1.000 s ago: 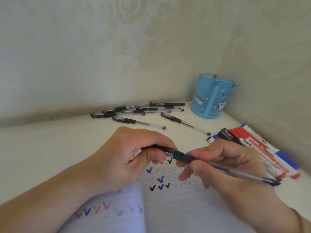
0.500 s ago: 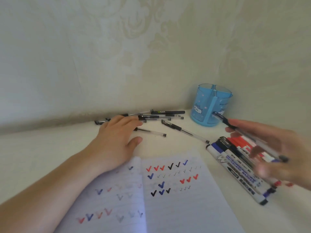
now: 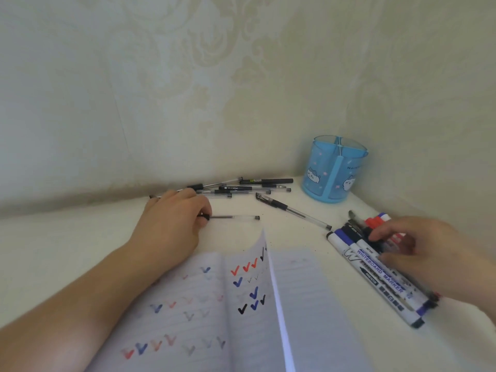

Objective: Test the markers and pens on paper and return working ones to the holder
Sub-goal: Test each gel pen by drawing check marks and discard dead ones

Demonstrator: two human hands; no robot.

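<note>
Ticks crowd the notebook (image 3: 241,304) yet the blue holder (image 3: 332,173) stands empty, left hand (image 3: 174,224) pinching a clear pen (image 3: 233,217) on the table, right hand (image 3: 429,251) resting loose-fingered on the whiteboard markers (image 3: 381,280).

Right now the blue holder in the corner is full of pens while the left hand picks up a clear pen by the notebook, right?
Not quite. The head view shows the blue holder standing empty. The rest holds: the left hand grips a clear pen near the notebook.
</note>
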